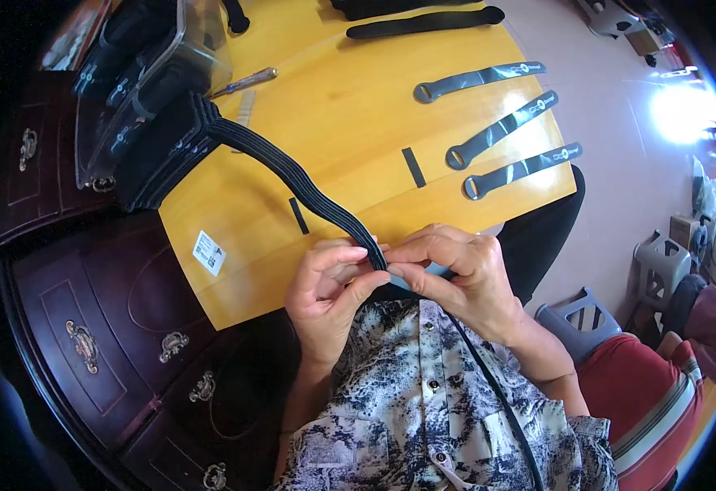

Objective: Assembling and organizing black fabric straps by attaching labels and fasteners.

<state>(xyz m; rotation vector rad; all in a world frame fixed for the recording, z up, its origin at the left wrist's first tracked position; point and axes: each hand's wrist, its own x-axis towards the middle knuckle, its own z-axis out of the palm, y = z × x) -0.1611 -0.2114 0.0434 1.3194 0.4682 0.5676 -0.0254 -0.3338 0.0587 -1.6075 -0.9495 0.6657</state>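
A layered bundle of long black straps (297, 176) runs from a folded black stack (170, 151) at the table's left edge down to my hands. My left hand (333, 286) pinches its near end between thumb and fingers. From the other side my right hand (456, 274) closes thumb and forefinger on the tip of the same bundle. The fingers partly hide the strap ends. To the right lie three flat dark straps with ring ends, the upper strap (481, 79), the middle strap (501, 129) and the lower strap (522, 170).
On the yellow table (333, 98) are two short black strips, a white label (209, 253) and a screwdriver (247, 81). A clear plastic box (198, 41) with black bundles stands at far left, by dark wooden drawers (88, 344). A grey stool (579, 319) and a person in red (636, 393) are at right.
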